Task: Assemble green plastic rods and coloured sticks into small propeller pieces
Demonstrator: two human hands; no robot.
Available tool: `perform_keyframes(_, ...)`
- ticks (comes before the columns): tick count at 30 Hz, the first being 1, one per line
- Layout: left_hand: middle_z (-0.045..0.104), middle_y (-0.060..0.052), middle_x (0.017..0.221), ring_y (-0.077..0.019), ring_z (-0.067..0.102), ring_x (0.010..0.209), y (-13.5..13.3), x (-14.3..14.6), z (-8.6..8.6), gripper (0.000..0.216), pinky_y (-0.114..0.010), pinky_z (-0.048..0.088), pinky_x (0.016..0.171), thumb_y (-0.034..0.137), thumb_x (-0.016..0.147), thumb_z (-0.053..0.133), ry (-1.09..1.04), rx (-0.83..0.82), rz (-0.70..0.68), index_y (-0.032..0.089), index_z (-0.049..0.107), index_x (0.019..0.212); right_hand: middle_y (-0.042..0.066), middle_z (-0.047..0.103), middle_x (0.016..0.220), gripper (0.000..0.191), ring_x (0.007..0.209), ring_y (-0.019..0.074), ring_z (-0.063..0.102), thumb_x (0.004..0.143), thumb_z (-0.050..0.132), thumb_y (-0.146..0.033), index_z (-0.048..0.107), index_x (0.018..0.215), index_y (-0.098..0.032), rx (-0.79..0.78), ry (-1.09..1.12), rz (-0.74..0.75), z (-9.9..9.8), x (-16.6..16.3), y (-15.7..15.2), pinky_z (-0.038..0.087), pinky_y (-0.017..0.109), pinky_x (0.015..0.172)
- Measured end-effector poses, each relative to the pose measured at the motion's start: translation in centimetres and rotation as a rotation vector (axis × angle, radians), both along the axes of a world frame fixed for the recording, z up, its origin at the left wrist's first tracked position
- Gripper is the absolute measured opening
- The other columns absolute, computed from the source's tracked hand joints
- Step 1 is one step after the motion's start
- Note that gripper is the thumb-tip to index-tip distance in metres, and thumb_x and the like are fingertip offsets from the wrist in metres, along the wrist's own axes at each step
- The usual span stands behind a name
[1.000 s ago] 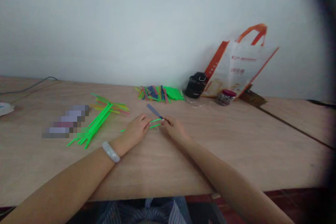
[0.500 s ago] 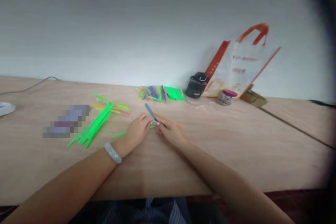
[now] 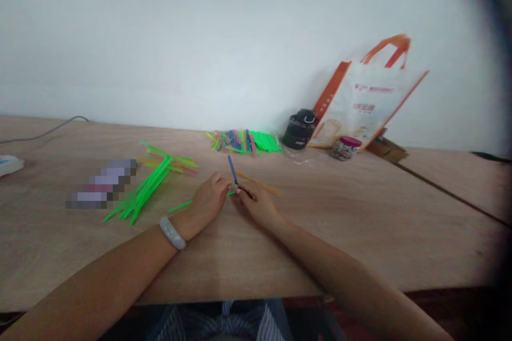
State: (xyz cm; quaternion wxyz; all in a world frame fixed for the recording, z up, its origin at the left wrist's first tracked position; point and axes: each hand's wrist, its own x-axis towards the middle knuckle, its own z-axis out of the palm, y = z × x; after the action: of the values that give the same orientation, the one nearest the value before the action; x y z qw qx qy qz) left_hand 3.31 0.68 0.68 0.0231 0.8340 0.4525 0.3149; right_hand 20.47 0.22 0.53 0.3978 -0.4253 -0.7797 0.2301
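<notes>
Blue craft stick (image 3: 232, 169) stands upright, gripped between the left hand (image 3: 208, 197) and right hand (image 3: 256, 204); a red-lidded jar (image 3: 345, 147) behind holds small grey pieces (image 3: 340, 152).

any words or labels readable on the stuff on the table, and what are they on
Nothing can be read clearly.
Tote bag: orange print, possibly Chinese characters, too blurred to read.
Black canister: small pale marks, too small to read.
Jar: label too small to read.
Pixelated patch: any text is obscured.
</notes>
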Motion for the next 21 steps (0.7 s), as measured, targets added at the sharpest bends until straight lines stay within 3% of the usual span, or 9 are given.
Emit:
perform_keyframes(11,0.056,-0.005,0.085,-0.0172,0.055,0.079,-0.8,-0.1,1.1,0.024,-0.027,0.045,0.071,0.015,0.091,0.042,0.048,-0.022,0.004,0.016,0.065,0.097,0.006,0.069,0.109,0.035,0.1,0.0202,0.063,0.084,0.046,-0.016,0.066,0.112,-0.022,0.093,-0.064,0.007,-0.1,0.1,-0.3,0.049,0.037,0.09)
perform_keyframes(21,0.056,-0.005,0.085,-0.0162,0.055,0.078,-0.9,-0.1,0.8,0.023,-0.027,0.046,0.07,0.014,0.092,0.041,0.045,0.001,-0.012,0.016,0.064,0.095,0.007,0.069,0.108,0.035,0.1,0.0203,0.062,0.085,0.045,-0.017,0.065,0.113,-0.02,0.121,-0.111,0.025,0.3,0.2,-0.7,0.048,0.035,0.09)
